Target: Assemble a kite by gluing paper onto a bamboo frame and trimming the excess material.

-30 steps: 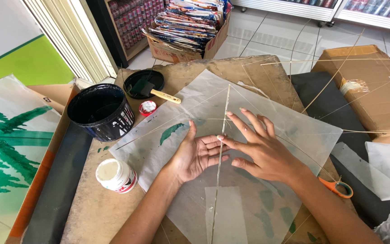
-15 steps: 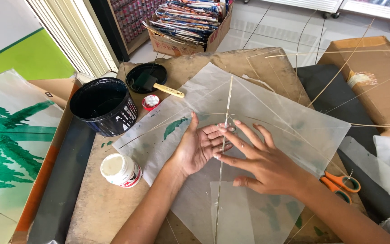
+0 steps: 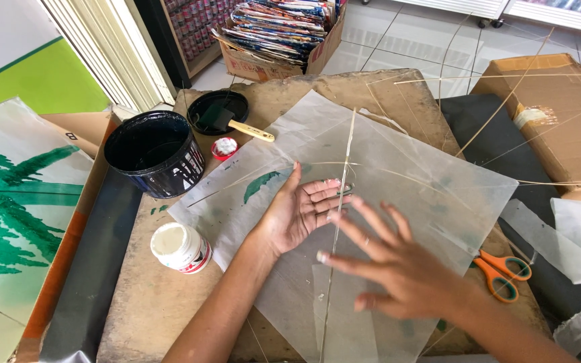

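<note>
Pressing a translucent paper sheet [image 3: 398,175] flat over a thin stick frame, the person appears to be at the stage of fixing paper to the spine of a kite. The left hand [image 3: 297,212] lies open, palm down, fingers reaching right to the long vertical stick [image 3: 341,202] near where a curved cross stick meets it. The right hand [image 3: 398,269] is spread and released, grasping nothing, hovering or sliding just over the sheet nearer the camera; motion blur hides whether it touches. Judging from this, the next move calls for even smoothing along the spine without creasing the thin sheet or shifting the sticks beneath. The sheet sits mid-scene on a worn brown cardboard board [image 3: 149,302]. To the far left stand a black paint bucket [image 3: 156,151] and its lid [image 3: 218,111] with a brush [image 3: 237,124] resting on it; a small white glue jar [image 3: 181,247] sits near left, and orange-handled scissors [image 3: 502,272] lie to the right. Beyond are a tiled floor, a box of coloured papers [image 3: 280,30], a brown carton [image 3: 553,114] far right, and a green-painted sheet [image 3: 8,202] at the left.
</note>
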